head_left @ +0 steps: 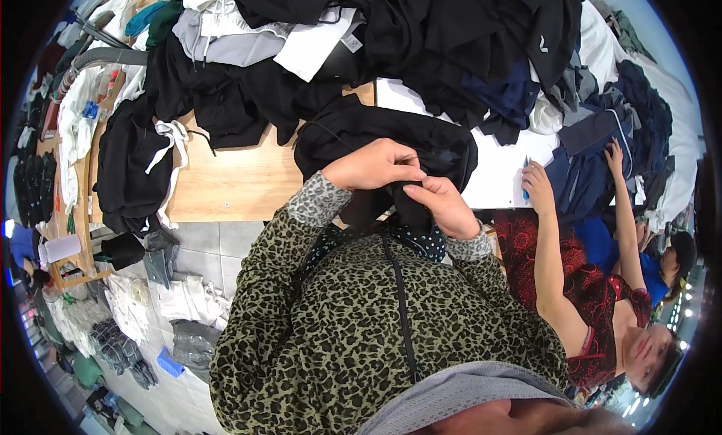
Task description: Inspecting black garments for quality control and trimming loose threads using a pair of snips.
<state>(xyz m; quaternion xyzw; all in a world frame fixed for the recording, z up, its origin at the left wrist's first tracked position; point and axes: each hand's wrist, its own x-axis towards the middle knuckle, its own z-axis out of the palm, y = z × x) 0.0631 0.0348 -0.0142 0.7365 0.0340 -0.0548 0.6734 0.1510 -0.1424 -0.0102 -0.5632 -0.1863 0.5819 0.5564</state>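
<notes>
In front of me, at the table's near edge, lies a bunched black garment (323,145) with a thin dark cord across its top. My left hand (372,164) reaches over it, thumb and fingers pinched together on the fabric. Close beside it, my right hand (449,205) pinches the same cloth, and the fingertips of both hands nearly meet. Whatever fine detail sits between the fingertips is too small to make out. Part of the garment hangs down below my hands, against my leopard-print jacket (338,307).
A heap of black clothes (451,28) covers the table's far side, with a grey-white garment (233,40) in it. Another black garment (124,164) hangs over the left edge. At right, a co-worker in a red-black top (526,247) holds a blue tool (525,185) by navy clothes (587,179).
</notes>
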